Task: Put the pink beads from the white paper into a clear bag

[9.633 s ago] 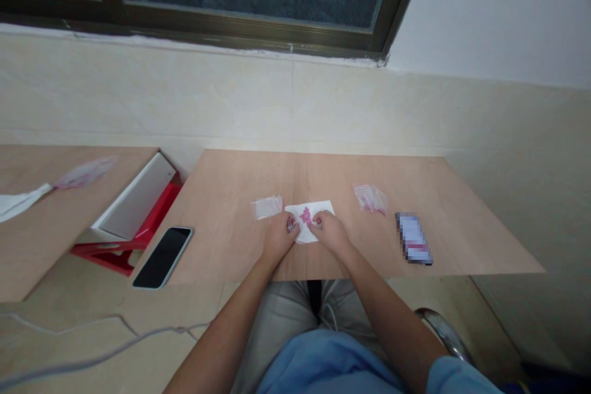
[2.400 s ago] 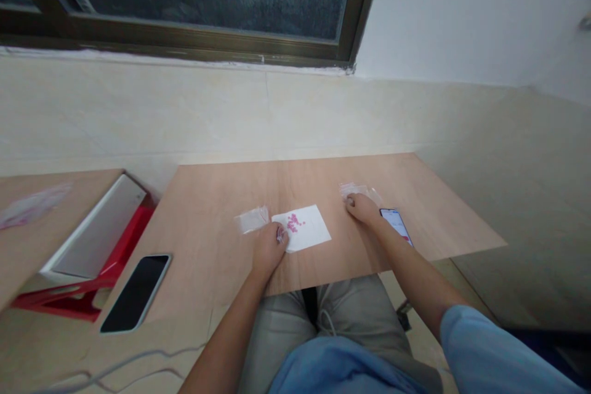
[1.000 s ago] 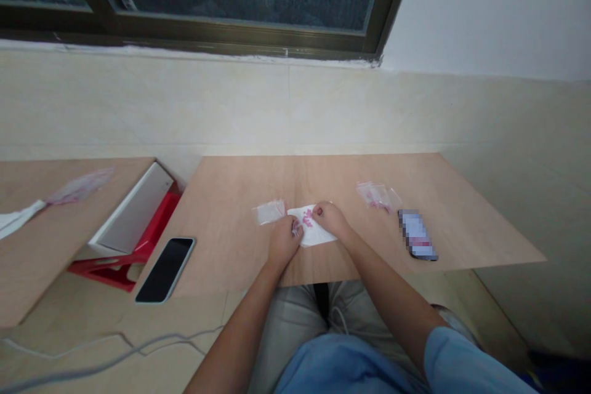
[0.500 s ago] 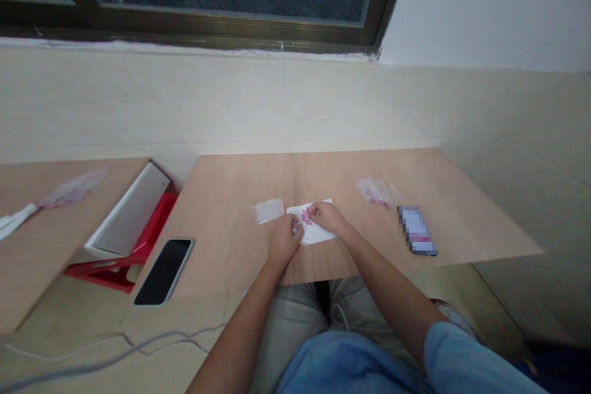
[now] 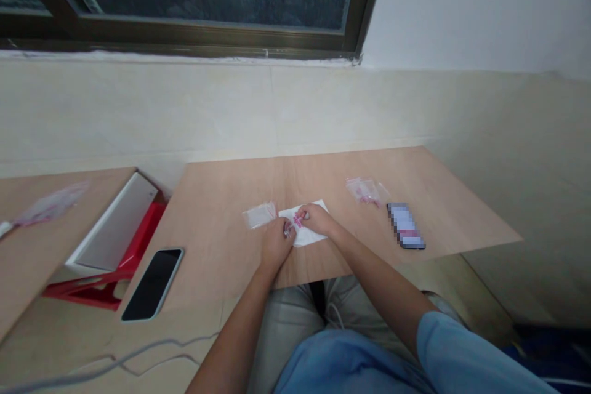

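Left hand and right hand at white paper, pink pieces upon it

Left hand: fingers curled round a small glinting thing, too blurred to identify; set over the paper's left edge. Right hand: thumb and fingers drawn together at the pieces, pointing left; whether anything is pinched cannot be told.

White paper: flat, mid-surface, towards the near edge. Far edge slants, right end farther off than left; long axis uncertain, the hands covering part. Pink pieces: tiny, loosely clustered on the left half, between the hands; individual direction too small to read.

Wooden surface, also carrying: clear bag, just left of the paper, long axis left to right, right end slightly farther; bag with pink contents, far right of the paper, lying roughly left to right; lit phone, right, long axis far left to near right; dark-screened phone, near left corner, long axis near left to far right.
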### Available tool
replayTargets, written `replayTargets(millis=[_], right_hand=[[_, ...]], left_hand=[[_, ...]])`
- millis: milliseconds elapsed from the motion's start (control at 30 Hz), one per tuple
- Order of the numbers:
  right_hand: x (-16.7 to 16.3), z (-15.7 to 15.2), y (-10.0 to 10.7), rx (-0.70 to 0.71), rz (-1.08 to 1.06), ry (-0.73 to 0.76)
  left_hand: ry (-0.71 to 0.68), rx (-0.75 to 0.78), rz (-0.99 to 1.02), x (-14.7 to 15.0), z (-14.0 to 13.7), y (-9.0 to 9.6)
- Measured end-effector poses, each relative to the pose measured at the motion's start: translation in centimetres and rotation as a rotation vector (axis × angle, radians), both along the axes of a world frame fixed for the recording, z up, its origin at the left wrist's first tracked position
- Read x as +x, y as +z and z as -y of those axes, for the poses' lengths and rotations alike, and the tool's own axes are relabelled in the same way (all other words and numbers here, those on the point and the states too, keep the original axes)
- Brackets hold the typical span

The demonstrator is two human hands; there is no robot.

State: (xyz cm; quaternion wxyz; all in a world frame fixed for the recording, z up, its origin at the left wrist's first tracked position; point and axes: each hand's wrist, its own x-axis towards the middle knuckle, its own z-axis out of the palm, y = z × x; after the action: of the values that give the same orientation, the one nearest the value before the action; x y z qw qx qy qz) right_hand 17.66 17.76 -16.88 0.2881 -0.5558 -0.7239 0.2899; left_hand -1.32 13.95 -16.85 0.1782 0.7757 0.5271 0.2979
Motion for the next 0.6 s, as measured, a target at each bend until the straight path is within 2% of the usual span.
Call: replayTargets(millis=[267, 600], right_hand=[[0.1, 0.2, 0.9, -0.015, -0.01, -0.071], [1.0, 0.0, -0.7, -0.01, -0.046, -0.099]], left_hand=[[-0.005, -0.025, 0.033, 0.1, 0.0, 0.1], [0.008, 0.002, 0.024, -0.2, 0.1, 0.1]])
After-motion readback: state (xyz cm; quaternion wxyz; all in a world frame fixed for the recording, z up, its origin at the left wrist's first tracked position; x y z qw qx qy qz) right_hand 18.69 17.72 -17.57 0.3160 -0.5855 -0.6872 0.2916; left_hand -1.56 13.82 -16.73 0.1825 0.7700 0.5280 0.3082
